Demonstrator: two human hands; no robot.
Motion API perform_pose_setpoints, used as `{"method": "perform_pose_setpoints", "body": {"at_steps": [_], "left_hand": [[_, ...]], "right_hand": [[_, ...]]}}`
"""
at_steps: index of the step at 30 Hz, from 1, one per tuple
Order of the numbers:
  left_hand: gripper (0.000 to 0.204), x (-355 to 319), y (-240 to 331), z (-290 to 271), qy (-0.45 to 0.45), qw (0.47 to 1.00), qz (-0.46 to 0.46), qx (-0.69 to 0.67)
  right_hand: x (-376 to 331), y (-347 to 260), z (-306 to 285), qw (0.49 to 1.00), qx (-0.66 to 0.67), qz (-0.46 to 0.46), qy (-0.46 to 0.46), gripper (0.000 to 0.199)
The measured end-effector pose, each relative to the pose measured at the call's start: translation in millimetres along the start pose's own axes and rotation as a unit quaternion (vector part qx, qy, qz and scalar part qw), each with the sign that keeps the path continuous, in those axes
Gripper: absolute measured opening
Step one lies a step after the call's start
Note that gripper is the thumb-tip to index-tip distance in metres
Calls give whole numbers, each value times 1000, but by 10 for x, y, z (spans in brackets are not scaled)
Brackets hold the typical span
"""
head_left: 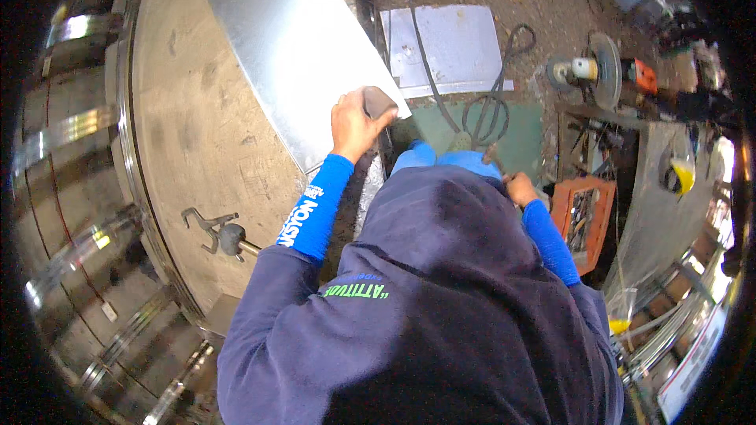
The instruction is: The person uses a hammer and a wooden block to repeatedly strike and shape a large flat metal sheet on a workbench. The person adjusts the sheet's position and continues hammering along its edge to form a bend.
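Note:
My left hand (354,126) is closed around a small greyish-brown block (379,104), at the near right corner of a shiny metal sheet (291,39). The sheet lies slantwise over a worn tan tabletop (177,102) and reaches its right edge. Lower down on the right, my right hand (520,188) has its fingers curled in front of my body, beside an orange-red toolbox (602,203). Whatever it grips is too small and partly hidden to name. Just beyond it, a dark cable (504,79) loops down towards my blue-clad legs.
A C-shaped metal clamp (206,228) lies on the tabletop near my left sleeve. A pale metal sheet (445,43) and a green panel (520,134) cover ground ahead. Disc power tools (606,71) stand at the right. Metal bars (83,248) line the left side.

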State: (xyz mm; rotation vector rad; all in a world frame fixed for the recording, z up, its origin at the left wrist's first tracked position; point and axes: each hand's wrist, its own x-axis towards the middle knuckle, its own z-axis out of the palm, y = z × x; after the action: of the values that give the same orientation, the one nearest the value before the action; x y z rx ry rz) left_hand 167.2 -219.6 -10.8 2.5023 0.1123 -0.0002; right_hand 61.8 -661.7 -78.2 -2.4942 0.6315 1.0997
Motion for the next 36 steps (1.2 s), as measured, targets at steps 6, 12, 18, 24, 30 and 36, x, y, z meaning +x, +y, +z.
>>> {"method": "perform_pose_setpoints", "body": {"at_steps": [6, 12, 18, 24, 30, 36], "left_hand": [[75, 333, -71, 46, 63, 946, -288, -138], [78, 322, -270, 150, 82, 935, -306, -157], [84, 313, 9, 183, 86, 944, -301, -103], [98, 454, 155, -113, -151, 919, -329, -158], [146, -18, 7, -36, -136, 989, 22, 50], [144, -62, -21, 122, -98, 988, 31, 114]], "right_hand": [[10, 520, 345, 989, 124, -60, 45, 47], [229, 1078, 890, 999, -12, -30, -2, 44], [104, 1167, 891, 1000, -21, -13, -15, 51], [5, 1190, 958, 996, 66, -44, 45, 42], [129, 1140, 1214, 993, 112, -4, 40, 39], [84, 1158, 1370, 992, 120, 15, 22, 36]]}}
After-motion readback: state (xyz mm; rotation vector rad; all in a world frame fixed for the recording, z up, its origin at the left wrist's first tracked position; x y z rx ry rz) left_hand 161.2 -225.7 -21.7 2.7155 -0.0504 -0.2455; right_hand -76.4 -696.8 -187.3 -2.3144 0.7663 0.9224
